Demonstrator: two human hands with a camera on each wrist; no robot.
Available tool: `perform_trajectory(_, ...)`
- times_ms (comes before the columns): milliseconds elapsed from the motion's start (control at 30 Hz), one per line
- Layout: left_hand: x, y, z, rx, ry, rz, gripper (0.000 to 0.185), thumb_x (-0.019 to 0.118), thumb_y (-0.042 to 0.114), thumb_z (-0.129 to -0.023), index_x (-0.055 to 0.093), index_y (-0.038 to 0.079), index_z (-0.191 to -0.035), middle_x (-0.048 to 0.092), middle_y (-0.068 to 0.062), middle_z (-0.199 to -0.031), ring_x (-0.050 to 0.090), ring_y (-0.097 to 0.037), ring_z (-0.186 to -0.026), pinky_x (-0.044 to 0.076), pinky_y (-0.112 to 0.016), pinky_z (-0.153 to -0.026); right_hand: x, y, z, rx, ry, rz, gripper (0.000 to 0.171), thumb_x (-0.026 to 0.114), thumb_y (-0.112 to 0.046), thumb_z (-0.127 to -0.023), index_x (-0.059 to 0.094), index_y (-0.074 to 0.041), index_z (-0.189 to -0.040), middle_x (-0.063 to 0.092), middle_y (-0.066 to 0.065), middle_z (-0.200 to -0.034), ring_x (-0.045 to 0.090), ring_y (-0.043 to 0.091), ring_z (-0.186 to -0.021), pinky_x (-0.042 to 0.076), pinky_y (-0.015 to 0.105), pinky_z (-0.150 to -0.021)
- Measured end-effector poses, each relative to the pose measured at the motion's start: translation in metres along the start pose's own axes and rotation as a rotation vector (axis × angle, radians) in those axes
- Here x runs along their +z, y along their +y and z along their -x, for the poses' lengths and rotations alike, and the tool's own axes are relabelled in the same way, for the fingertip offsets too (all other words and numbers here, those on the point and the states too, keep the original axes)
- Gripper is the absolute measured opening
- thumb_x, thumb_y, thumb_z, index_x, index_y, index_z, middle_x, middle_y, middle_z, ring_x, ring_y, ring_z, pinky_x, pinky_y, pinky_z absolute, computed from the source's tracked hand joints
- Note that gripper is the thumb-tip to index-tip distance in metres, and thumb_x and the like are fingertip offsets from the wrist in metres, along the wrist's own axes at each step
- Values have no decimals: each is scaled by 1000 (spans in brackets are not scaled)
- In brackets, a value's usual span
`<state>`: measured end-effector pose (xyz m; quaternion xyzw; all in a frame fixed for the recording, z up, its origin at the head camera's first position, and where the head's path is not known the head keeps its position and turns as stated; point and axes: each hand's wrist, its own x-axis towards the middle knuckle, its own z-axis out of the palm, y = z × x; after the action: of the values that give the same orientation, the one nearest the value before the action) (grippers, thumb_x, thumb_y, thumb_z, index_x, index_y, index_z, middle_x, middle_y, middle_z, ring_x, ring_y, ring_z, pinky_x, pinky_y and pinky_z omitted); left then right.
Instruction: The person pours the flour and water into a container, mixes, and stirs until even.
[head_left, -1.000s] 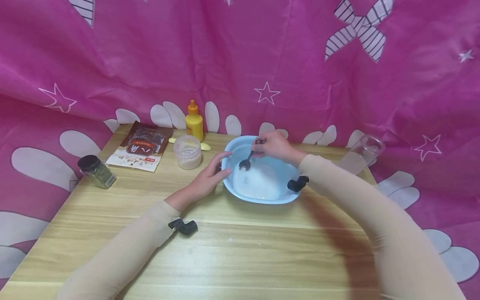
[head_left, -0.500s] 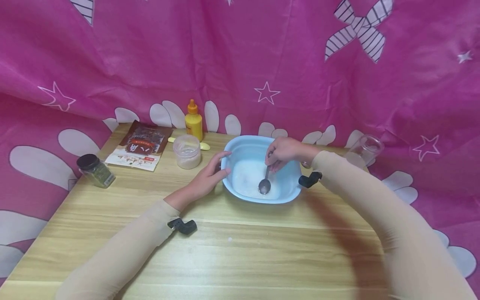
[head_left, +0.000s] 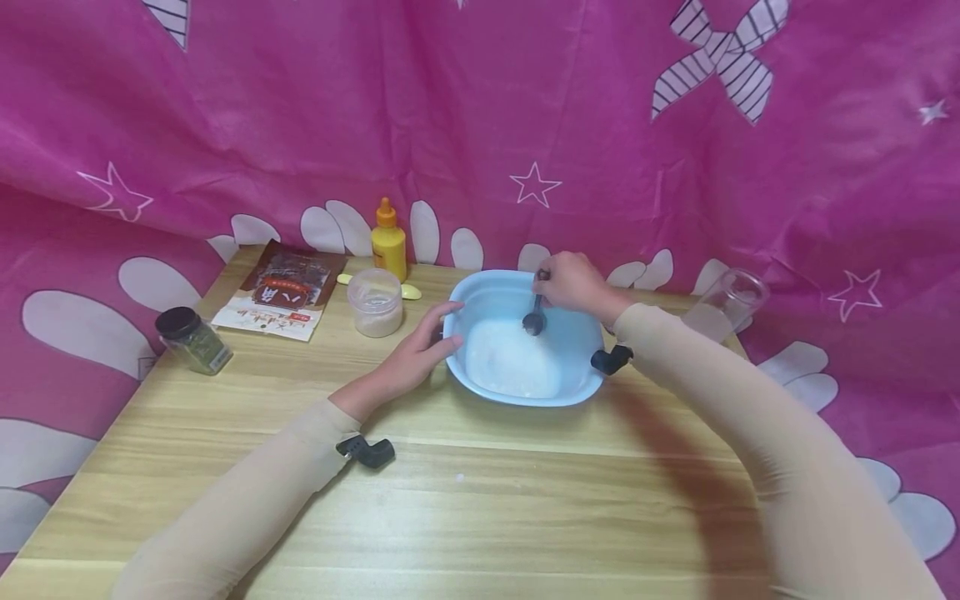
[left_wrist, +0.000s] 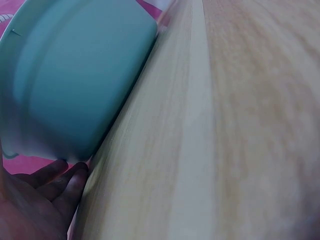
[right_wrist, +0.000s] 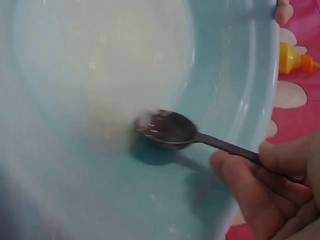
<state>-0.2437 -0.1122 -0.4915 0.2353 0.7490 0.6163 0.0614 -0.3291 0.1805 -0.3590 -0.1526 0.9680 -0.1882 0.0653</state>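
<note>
— Pale blue plastic, that basin (head_left: pixel 522 337), square with rounded corners and a wide flat rim. From above you see it whole, on the far middle of the wooden bench (head_left: pixel 480 492), with white powder (head_left: pixel 510 362) heaped across its floor.

— And the close views?

— The one on the right wrist looks straight into it: the spoon (right_wrist: pixel 172 127) is dark metal, its bowl dusted white, lying low against the inner wall at the edge of the powder. The right hand (right_wrist: pixel 272 190) has the handle pinched between curled fingers and thumb. From above, that hand (head_left: pixel 572 283) sits over the basin's far rim with the spoon (head_left: pixel 534 321) hanging down inside.

— The other hand?

— The left hand (head_left: pixel 416 354) lies against the basin's left side, fingers fairly straight, thumb up at the rim, bracing rather than clutching. The left wrist view shows only the basin's smooth outer wall (left_wrist: pixel 75 75) where it meets the bench, with fingertips (left_wrist: pixel 55 175) at its corner; the inside is hidden there.

— Room around it?

— Plenty of bare wood on the near side. To the left stand a small clear tub (head_left: pixel 375 302), a yellow bottle (head_left: pixel 388 242), a brown packet (head_left: pixel 281 292) and a dark-lidded jar (head_left: pixel 191 342) near the bench's left edge. A clear glass (head_left: pixel 723 304) lies tipped at the right edge, against the pink curtain (head_left: pixel 480 125).
</note>
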Motion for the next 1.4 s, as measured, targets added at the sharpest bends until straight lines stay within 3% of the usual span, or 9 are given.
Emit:
perform_trajectory(200, 1, 1, 0, -5, -7, 13, 58, 57, 28, -117, 35, 20, -171, 32, -17, -178, 42, -43, -159, 41, -59, -127, 13, -10, -1, -46, 13, -166, 13, 75, -16, -108, 81, -4, -111, 80, 8, -94, 79, 20, -87, 67, 32, -82)
perform_trajectory(333, 1, 1, -1, -4, -10, 16, 58, 57, 27, -118, 35, 20, -171, 33, -18, -178, 42, -42, -159, 42, -59, -126, 22, -18, 0, -61, -49, -307, 12, 76, -14, -108, 81, -4, -112, 81, 9, -101, 83, 25, -96, 68, 33, -87)
perform_trajectory(533, 1, 1, -1, 0, -11, 20, 59, 57, 26, -117, 35, 19, -171, 36, -21, -176, 45, -43, -157, 46, -59, -124, 29, -27, 12, -70, -181, -471, 12, 78, -12, -106, 81, -1, -111, 82, 10, -99, 82, 38, -103, 69, 38, -87)
perform_trajectory(700, 1, 2, -1, 1, -7, 12, 59, 58, 27, -117, 35, 20, -171, 34, -20, -177, 45, -44, -157, 45, -59, -124, 26, -25, 19, -92, -351, -473, 14, 78, -9, -105, 81, 3, -112, 83, 10, -96, 83, 34, -98, 70, 37, -85)
perform_trajectory(833, 1, 2, -1, 4, -4, 12, 59, 58, 26, -117, 36, 20, -171, 35, -21, -177, 46, -45, -156, 48, -59, -122, 14, -21, 25, -88, -471, -387, 11, 78, -8, -105, 81, 2, -107, 82, 12, -93, 84, 27, -91, 70, 37, -83)
perform_trajectory(933, 1, 1, -2, 5, -2, 10, 59, 58, 25, -116, 36, 20, -171, 34, -21, -177, 46, -45, -156, 48, -59, -121, 3, -16, 27, -67, -512, -288, 13, 77, -7, -104, 80, 5, -108, 82, 12, -92, 84, 26, -87, 70, 37, -81)
perform_trajectory(1100, 1, 1, -1, 2, -1, -2, 59, 58, 26, -117, 36, 20, -170, 34, -21, -177, 46, -46, -156, 47, -60, -122, -9, -5, 24, -69, -431, -65, 12, 75, -8, -105, 80, 2, -108, 80, 8, -91, 81, 20, -81, 69, 33, -78)
perform_trajectory(1267, 0, 2, -1, -4, 3, -8, 58, 58, 27, -116, 36, 21, -170, 36, -22, -176, 47, -45, -156, 47, -60, -123, -12, -1, 20, -110, -226, 129, 12, 75, -11, -106, 82, -3, -105, 75, 6, -90, 75, 18, -80, 63, 36, -77)
perform_trajectory(1400, 1, 2, -1, -8, 2, -11, 58, 58, 27, -117, 36, 21, -170, 34, -20, -177, 47, -46, -155, 47, -60, -122, -8, -2, 18, -125, -70, 168, 10, 75, -11, -105, 82, -4, -106, 72, 9, -100, 68, 25, -93, 61, 41, -84)
